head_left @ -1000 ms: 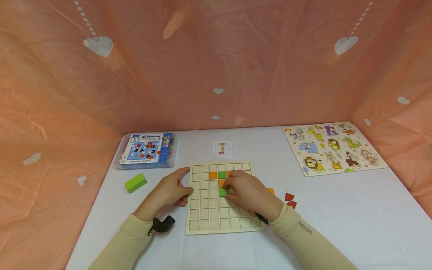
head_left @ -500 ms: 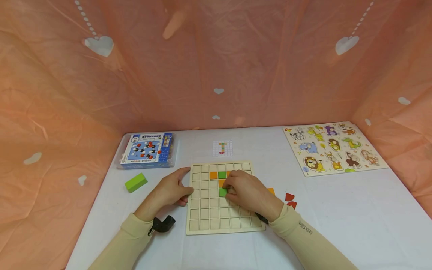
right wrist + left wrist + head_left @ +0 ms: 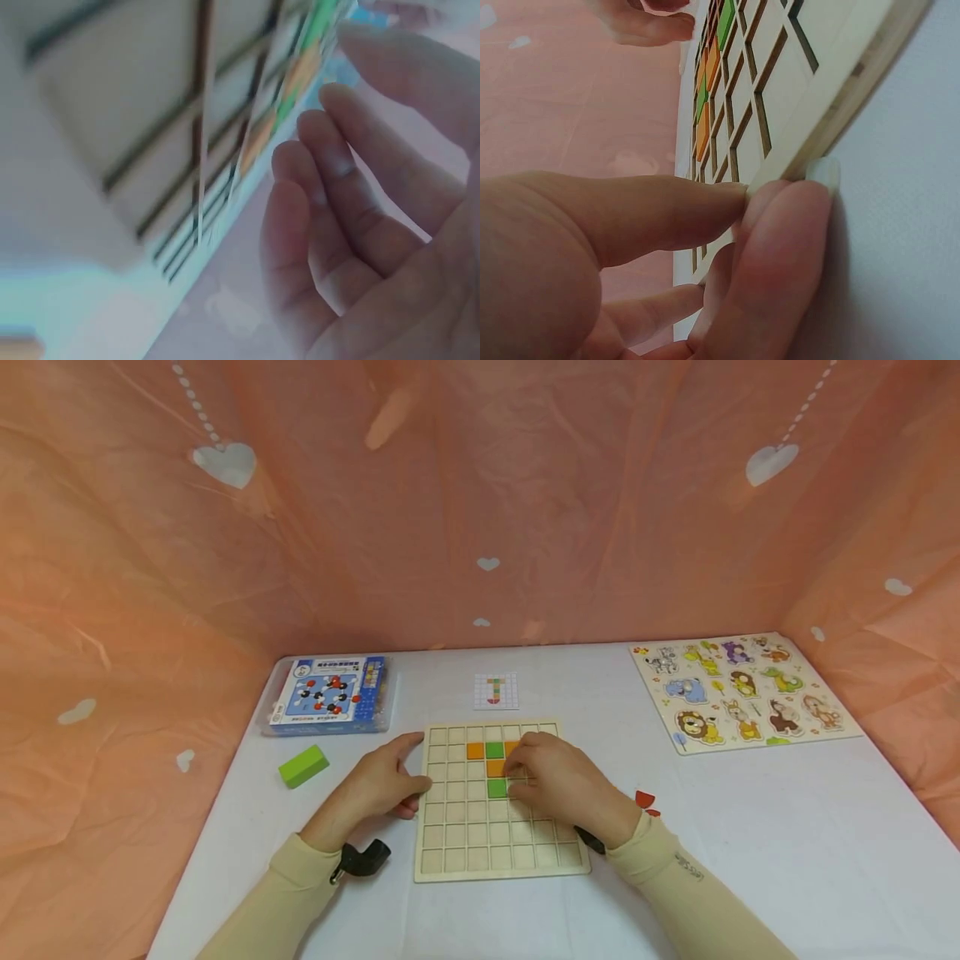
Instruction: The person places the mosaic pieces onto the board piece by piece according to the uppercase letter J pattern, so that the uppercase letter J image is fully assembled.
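Observation:
A square wooden grid board (image 3: pixel 455 836) lies on the white table. Its cells hold orange and green square tiles in a T shape, with a green tile (image 3: pixel 497 788) lowest and an orange tile (image 3: pixel 495 768) above it. My left hand (image 3: pixel 381 783) grips the board's left edge; the left wrist view shows the thumb and a finger (image 3: pixel 780 247) pressed against that edge. My right hand (image 3: pixel 562 781) hovers over the board's right half, fingers loosely bent beside the lowest green tile. In the right wrist view, nothing sits between its thumb and fingers (image 3: pixel 337 157); it partly covers the right orange tile (image 3: pixel 511 747).
Two red quarter-round pieces (image 3: pixel 644 799) lie right of the board, partly behind the right wrist. A pattern card (image 3: pixel 507 700) sits beyond it. A boxed molecule set (image 3: pixel 322 693) and a green block (image 3: pixel 303 766) are left; an animal puzzle (image 3: pixel 813 689) is back right.
My right hand has shifted slightly right, drawing its fingertips off the lowest green tile. The loose orange piece by the right wrist is now covered. My left hand stays on the board's edge.

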`<state>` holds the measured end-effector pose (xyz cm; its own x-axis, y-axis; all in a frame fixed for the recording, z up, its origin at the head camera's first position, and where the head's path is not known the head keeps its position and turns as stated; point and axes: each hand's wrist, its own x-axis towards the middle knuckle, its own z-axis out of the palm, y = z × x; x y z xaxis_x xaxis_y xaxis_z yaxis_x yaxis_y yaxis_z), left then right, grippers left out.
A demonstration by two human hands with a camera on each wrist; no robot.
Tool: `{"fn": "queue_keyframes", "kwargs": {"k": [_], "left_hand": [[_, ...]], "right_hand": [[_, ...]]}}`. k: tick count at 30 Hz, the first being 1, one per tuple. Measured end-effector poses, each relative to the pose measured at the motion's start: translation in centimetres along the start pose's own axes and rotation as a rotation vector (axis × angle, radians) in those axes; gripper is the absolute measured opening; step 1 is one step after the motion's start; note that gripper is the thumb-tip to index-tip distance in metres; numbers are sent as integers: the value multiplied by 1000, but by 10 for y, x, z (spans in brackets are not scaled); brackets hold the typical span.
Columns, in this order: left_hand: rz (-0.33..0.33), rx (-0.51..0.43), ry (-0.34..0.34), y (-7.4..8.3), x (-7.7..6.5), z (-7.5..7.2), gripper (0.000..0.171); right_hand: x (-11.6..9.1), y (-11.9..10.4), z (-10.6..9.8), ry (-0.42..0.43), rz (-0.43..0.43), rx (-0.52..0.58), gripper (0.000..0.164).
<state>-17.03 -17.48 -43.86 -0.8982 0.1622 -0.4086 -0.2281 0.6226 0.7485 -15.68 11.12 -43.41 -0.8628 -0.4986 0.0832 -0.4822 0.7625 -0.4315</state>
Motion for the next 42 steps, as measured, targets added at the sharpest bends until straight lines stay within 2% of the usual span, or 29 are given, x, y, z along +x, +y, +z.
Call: {"fn": "queue_keyframes", "kwargs": {"k": [9,15,19,30,42], "left_hand": [[-24,-18,6,-2,0,1,83],[-13,-8,5,-1,-1,0,83],[-8,-11,7,-2,-2,-1,83],[-11,-21,6,-2,1,0,83],[-6,-18,4,1,0,0,83]], "right_hand": [[-23,33,-23,7,119,-11,21],[-42,61,-33,24,145,-42,20],[-53,72,-37,26,144,-58,19],[-72,81,-42,-31,192,13,18],[-74,83,-39,-8,187,18,18]]}}
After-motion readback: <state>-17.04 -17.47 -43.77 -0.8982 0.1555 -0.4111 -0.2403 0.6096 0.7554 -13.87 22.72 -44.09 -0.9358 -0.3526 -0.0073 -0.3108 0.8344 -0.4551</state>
